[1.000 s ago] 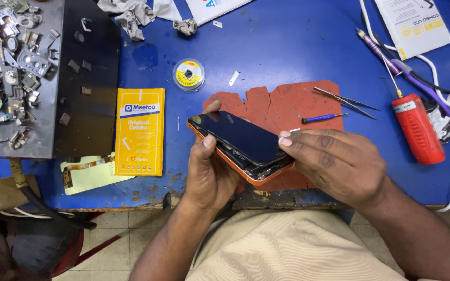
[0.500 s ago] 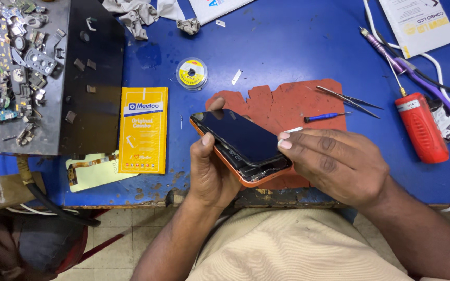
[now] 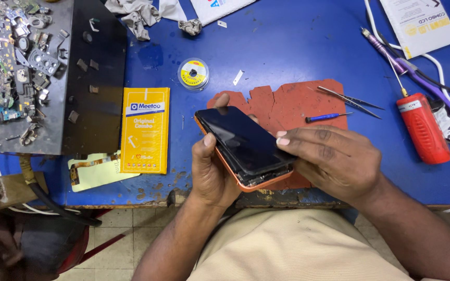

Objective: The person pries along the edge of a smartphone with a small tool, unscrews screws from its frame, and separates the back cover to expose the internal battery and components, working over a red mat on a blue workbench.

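Orange phone [image 3: 246,151] | both hands' fingers grasping it | underside hidden, lifted screen's lower edge unclear

Orange-framed black phone [image 3: 243,143], red mat [image 3: 298,104], blue table [image 3: 287,47].

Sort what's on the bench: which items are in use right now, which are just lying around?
In use:
left hand
right hand
orange phone, black screen lifted at near end
red mat under it

Lying about:
tweezers
blue screwdriver
wire spool
yellow packet
red bottle
parts tray
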### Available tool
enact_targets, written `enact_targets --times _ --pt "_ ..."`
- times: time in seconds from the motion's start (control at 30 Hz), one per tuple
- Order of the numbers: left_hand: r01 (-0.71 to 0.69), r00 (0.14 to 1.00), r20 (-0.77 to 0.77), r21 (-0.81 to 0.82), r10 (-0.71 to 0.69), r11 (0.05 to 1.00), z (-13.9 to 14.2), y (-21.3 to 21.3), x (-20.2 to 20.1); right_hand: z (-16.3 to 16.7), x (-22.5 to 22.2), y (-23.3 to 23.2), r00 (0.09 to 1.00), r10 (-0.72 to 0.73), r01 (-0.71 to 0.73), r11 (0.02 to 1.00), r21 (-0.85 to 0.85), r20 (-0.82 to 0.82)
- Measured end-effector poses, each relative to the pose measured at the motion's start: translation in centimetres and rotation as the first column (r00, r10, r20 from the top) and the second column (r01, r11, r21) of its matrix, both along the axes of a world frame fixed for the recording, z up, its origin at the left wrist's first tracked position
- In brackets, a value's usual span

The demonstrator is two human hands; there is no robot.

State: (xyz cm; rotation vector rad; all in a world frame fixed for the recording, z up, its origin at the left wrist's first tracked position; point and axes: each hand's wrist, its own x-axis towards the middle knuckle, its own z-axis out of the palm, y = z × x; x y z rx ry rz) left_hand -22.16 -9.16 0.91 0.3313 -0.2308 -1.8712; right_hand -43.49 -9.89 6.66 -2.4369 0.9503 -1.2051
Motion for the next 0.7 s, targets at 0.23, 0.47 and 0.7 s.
enact_targets --times 0.23,0.47,0.7 --pt "0.097 0.994 -0.043 -0.049 -0.099 0.994 0.2 0.1 0.1 0.5 -0.3 0.3 0.993 0.104 -0.109 0.990 -0.087 -0.061" --pt "0.037 0.999 -0.013 -0.182 -0.040 0.983 1.0 -0.1 0.7 0.3 -0.8 0.7 0.989 0.132 -0.136 0.990 -0.043 -0.072" --pt "-0.048 0.775 0.546 -0.450 0.317 0.892 0.7 0.2 1.0 0.9 -0.4 0.2 0.989 0.088 -0.138 0.841 0.523 0.120"
